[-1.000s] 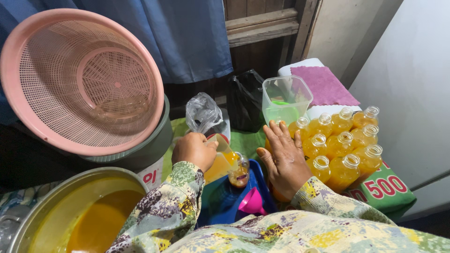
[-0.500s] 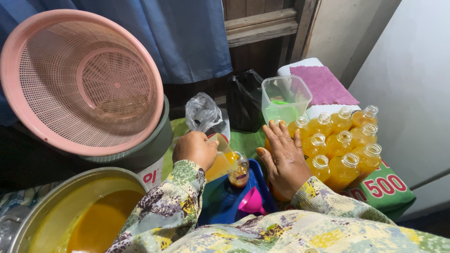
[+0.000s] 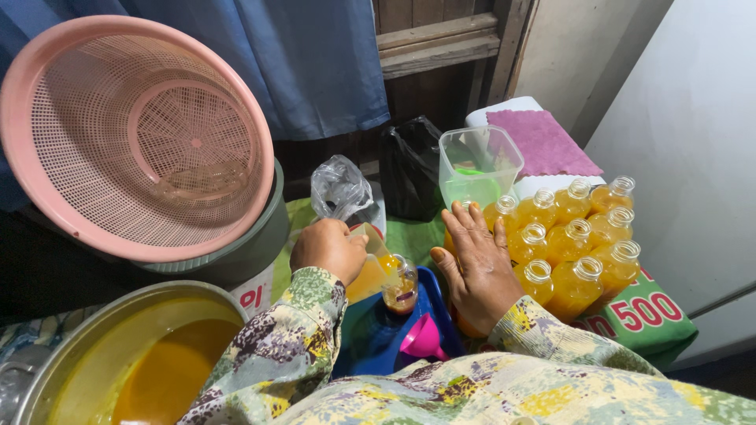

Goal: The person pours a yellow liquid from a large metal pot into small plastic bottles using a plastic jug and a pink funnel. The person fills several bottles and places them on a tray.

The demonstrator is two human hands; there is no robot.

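- The left hand (image 3: 327, 248) grips a tilted jug (image 3: 370, 267) with orange juice, over a small bottle (image 3: 400, 285).
- The bottle stands on a blue tray (image 3: 370, 334), beside a pink funnel (image 3: 424, 340).
- The right hand (image 3: 479, 264) lies flat with spread fingers, touching the filled bottles (image 3: 571, 244).

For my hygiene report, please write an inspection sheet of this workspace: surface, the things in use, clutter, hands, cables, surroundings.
Surface: green mat under a blue tray.
Things in use: small clear cup tilted, pouring orange liquid into an open bottle standing on the tray; pink funnel lying beside it.
Clutter: filled uncapped bottles; metal pot of orange liquid; pink strainer basket leaning on a grey tub; clear plastic jug; clear bag; black bag; purple cloth.
Hands: left hand grips the cup; right hand open, fingers spread by the bottles.
Cables: nothing seen.
Surroundings: blue curtain, wooden wall.
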